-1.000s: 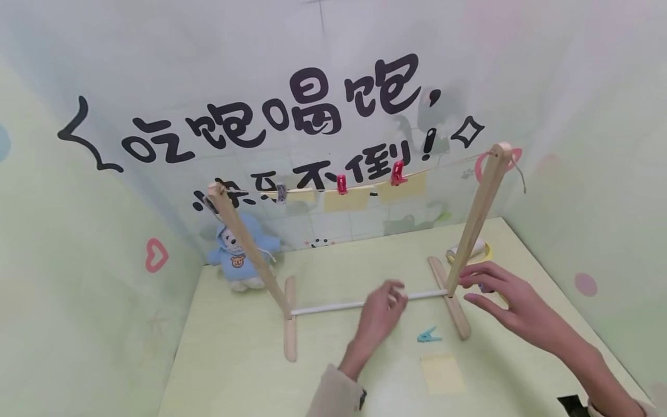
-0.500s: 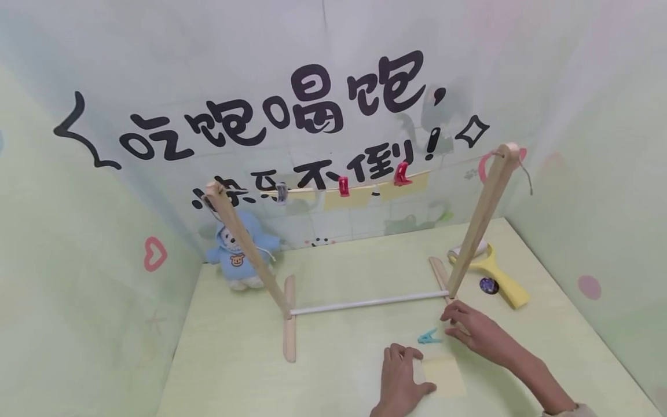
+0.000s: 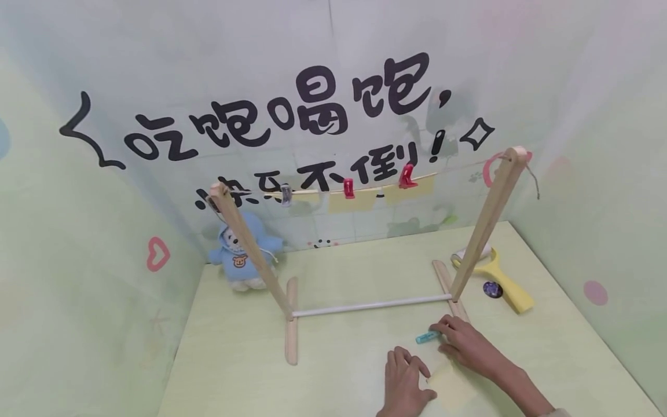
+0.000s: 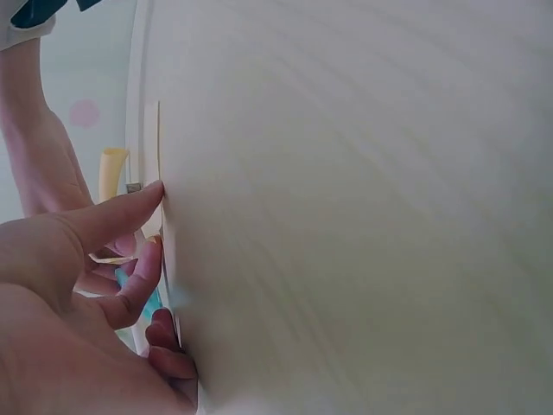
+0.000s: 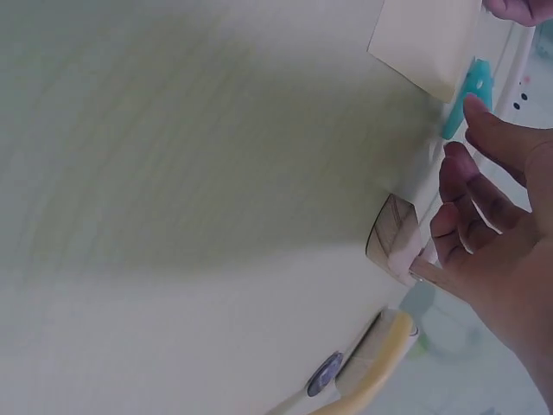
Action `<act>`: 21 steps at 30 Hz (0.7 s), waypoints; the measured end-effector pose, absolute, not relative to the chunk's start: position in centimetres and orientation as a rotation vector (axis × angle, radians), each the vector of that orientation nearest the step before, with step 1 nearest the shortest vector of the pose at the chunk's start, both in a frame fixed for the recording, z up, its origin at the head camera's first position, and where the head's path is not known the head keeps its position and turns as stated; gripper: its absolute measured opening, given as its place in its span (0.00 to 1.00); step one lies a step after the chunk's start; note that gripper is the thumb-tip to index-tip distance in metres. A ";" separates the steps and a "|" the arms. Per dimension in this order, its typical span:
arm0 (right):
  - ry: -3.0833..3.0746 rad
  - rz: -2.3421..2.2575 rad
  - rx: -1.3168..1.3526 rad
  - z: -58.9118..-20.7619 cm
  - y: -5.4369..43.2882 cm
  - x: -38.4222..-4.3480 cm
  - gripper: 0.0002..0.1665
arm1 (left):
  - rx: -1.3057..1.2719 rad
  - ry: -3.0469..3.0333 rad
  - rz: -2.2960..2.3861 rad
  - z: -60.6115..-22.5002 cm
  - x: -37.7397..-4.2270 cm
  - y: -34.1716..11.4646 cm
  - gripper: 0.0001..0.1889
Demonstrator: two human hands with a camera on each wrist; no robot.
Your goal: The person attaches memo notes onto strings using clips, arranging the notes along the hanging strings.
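A turquoise clothespin point(image 3: 426, 337) is at the fingertips of my right hand point(image 3: 474, 350); thumb and index finger pinch its near end. The right wrist view shows the clothespin point(image 5: 471, 95) beside the thumb. A pale yellow sticky note point(image 3: 452, 387) lies on the table just below. My left hand point(image 3: 403, 382) rests on the table at the note's left edge, thumb and index finger apart along that edge. In the left wrist view the left hand's point(image 4: 86, 277) thumb tip overlaps the note point(image 4: 153, 130), seen nearly edge-on.
Behind the hands stands a wooden frame point(image 3: 487, 226) with a white crossbar point(image 3: 370, 305). Its string carries several notes under red and grey clips point(image 3: 349, 188). A blue-dressed plush toy point(image 3: 245, 255) sits left; a yellow lint roller point(image 3: 513, 289) and dark round disc point(image 3: 492, 289) lie right.
My left hand came down from the crossbar to the sticky note. My right hand moved left from the upright to the clothespin, which has turned in its fingers. The note has shifted slightly.
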State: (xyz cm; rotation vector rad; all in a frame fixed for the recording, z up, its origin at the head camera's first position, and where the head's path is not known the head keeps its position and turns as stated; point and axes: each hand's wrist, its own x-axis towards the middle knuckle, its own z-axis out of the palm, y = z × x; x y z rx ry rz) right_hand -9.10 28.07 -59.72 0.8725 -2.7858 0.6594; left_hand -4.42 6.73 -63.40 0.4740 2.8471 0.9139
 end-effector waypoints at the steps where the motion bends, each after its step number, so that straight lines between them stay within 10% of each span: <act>1: -2.783 0.665 0.869 -59.7 28.0 -9.1 0.21 | 0.479 2.854 0.913 -63.4 -4.4 6.7 0.16; 21: -2.764 0.625 0.557 -61.1 27.2 -7.5 0.25 | 0.347 3.018 0.442 -62.1 -2.8 9.2 0.22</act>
